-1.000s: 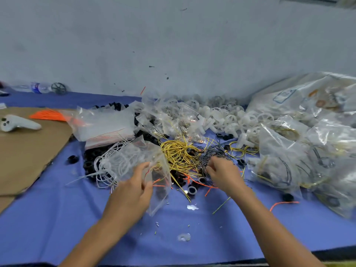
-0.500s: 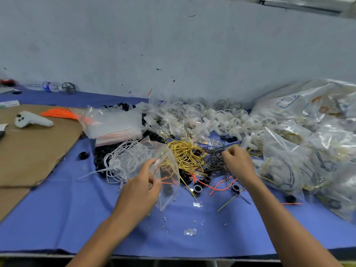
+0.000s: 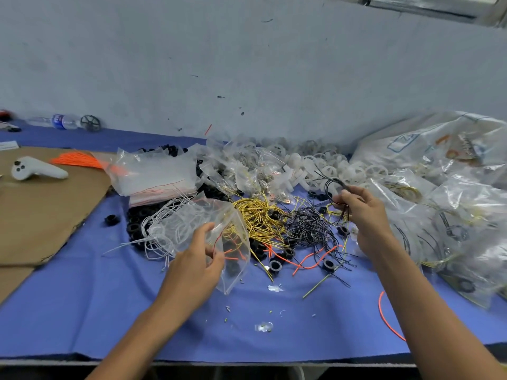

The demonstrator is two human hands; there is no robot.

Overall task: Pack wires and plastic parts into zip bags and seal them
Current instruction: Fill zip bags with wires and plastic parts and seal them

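- Zip bags, already filled, lie in a heap just right of the right hand.
- Cardboard sheet lies well left of the left hand.
- White plastic wheels are piled beyond the right hand, near the wall.
- Clear zip bag: the left hand grips its edge between thumb and curled fingers, over white wires.
- Yellow wires and black wires tangle between the two hands.
- Black wire loop: the right hand pinches it, raised above the tangle.
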